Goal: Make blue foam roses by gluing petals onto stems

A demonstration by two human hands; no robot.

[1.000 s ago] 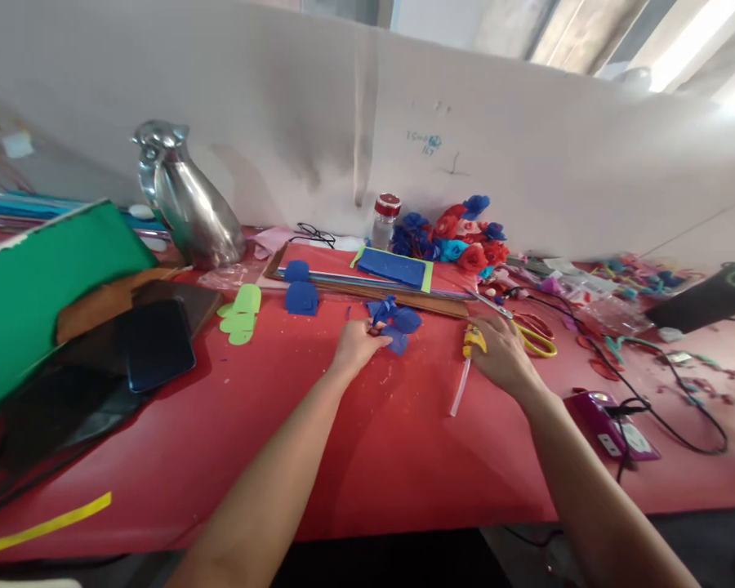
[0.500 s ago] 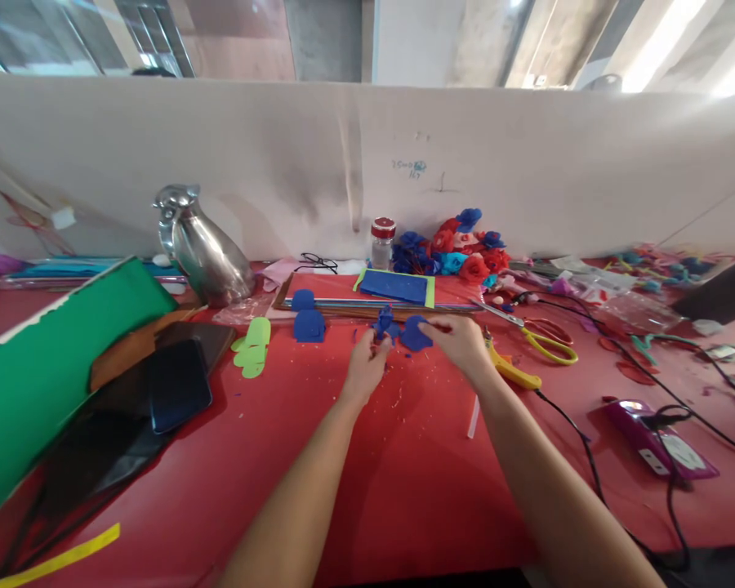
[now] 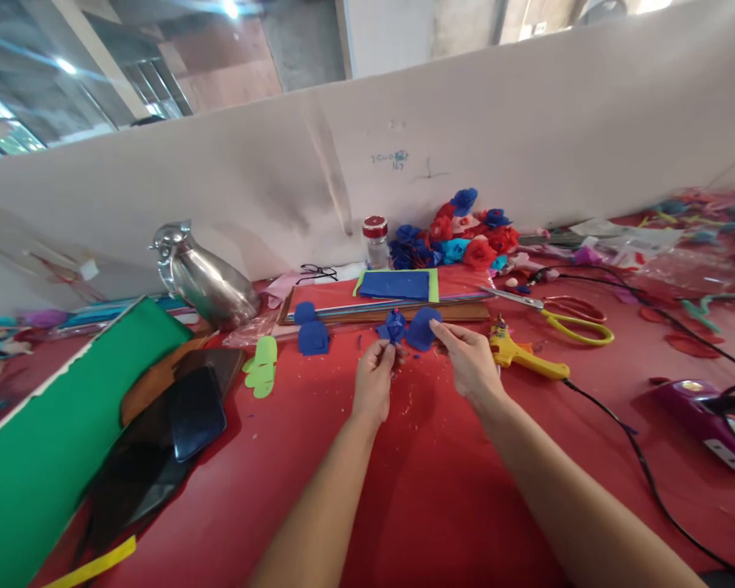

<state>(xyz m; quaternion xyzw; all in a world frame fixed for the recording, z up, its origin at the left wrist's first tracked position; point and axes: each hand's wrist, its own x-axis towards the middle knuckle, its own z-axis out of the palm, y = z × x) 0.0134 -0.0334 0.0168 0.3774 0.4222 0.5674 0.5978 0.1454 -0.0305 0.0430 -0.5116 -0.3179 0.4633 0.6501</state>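
My left hand (image 3: pixel 375 377) pinches the base of a small rolled blue flower (image 3: pixel 395 325) at the middle of the red table. To its right, my right hand (image 3: pixel 467 359) holds a rounded blue petal (image 3: pixel 423 329) between thumb and finger. The petal is close beside the flower; whether they touch is hard to tell. Left of my hands lie a stack of blue petals (image 3: pixel 313 337) and green cut pieces (image 3: pixel 261 367). A yellow glue gun (image 3: pixel 530 359) rests just right of my right hand.
Behind are a folder stack (image 3: pixel 465 311), a glass jar (image 3: pixel 376 243) and a heap of paper flowers (image 3: pixel 478 251). Scissors (image 3: pixel 576 328) and a purple device (image 3: pixel 704 420) with cables lie right. A metal jug (image 3: pixel 211 282), phone (image 3: pixel 198 415) and green board (image 3: pixel 67 441) stand or lie left.
The camera view has tilted and shifted. The blue flower in my left hand now stands more upright, and the petal in my right hand is lifted at a steeper angle.
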